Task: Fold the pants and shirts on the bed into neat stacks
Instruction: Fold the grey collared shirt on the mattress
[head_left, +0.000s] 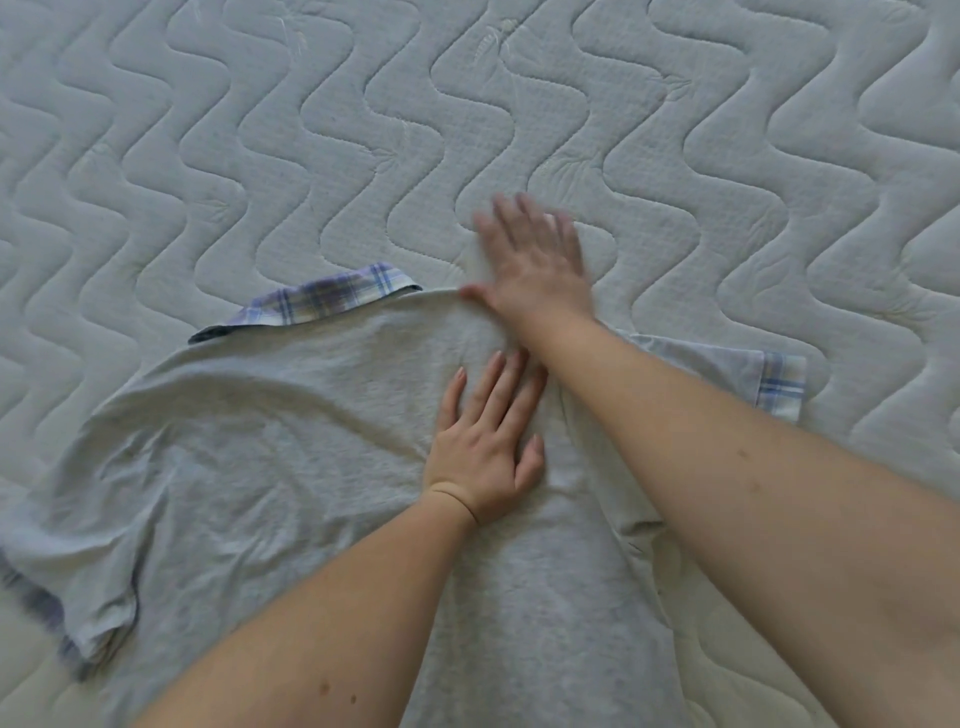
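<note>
We smooth the grey shirt flat, left hand and blurred right hand both open, apart; next, fold a sleeve inward.

2 bare forearms, no sleeves, small moles

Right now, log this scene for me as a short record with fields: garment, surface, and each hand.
garment: grey shirt with plaid collar and plaid cuff, lying back up, spread out, not yet folded
surface: quilted white mattress
left hand: flat on the shirt near its middle, fingers straight
right hand: blurred, open, at the shirt's top edge beside the collar, mostly over the mattress
other clothes: none in view
</note>
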